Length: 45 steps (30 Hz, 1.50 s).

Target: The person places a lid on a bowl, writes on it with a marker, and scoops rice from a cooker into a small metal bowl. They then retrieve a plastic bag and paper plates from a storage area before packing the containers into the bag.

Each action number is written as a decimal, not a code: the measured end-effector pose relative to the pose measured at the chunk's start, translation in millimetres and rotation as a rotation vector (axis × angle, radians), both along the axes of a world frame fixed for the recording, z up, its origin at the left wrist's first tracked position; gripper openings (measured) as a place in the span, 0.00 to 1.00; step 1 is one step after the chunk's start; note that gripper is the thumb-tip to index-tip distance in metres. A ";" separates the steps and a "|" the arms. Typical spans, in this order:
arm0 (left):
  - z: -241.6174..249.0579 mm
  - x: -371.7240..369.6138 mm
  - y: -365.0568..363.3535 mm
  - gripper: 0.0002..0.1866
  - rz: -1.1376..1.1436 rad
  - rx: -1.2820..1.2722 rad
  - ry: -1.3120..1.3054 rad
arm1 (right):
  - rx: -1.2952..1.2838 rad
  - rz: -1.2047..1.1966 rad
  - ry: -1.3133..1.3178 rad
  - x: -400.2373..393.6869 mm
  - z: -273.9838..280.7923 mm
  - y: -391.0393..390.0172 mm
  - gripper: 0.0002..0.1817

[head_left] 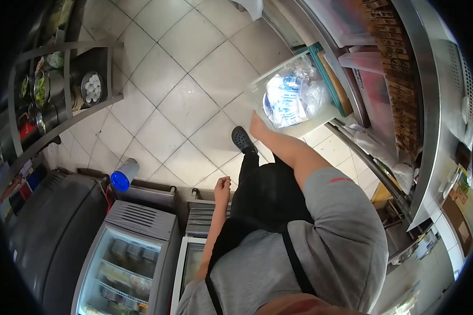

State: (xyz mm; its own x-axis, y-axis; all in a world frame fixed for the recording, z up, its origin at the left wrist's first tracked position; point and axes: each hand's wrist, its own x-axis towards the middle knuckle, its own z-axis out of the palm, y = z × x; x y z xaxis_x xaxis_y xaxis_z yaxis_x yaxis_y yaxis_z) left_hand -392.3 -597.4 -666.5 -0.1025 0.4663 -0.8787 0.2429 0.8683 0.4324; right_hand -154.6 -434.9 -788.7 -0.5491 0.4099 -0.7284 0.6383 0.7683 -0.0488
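My right hand [258, 126] is at the near-left corner of a pulled-out clear plastic bin [316, 122]. It overlaps the bin's edge, and its fingers are too foreshortened to show whether they grip it. White and clear plastic bags [293, 97], some with blue print, fill the bin. Lower and to the left, my left hand [223, 185] hangs beside my leg, its fingers curled in with nothing visible in them. Below it stand grey under-counter units.
A dark clog [242, 139] is on the tiled floor [186, 105]. Glass-front fridges [126, 268] and a blue-lidded container [122, 179] are at lower left. Upper left, a metal rack [68, 84] holds a bowl of white eggs [92, 88]. A steel counter [418, 173] runs along the right.
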 end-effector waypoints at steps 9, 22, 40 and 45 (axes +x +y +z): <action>-11.3 25.7 -1.6 0.10 -0.041 0.035 0.059 | 0.920 -1.734 0.358 114.8 -0.4 31.3 0.25; 52.4 104.6 147.4 0.39 0.010 0.339 -0.445 | -0.201 -1.996 1.261 99.5 136.9 32.6 0.12; 35.3 82.9 181.5 0.24 0.507 -0.099 -0.785 | 0.129 -1.946 0.678 190.0 7.1 -21.4 0.28; 33.3 80.5 175.5 0.24 0.588 -0.148 -0.775 | 0.647 -1.938 0.322 231.7 15.4 -26.5 0.48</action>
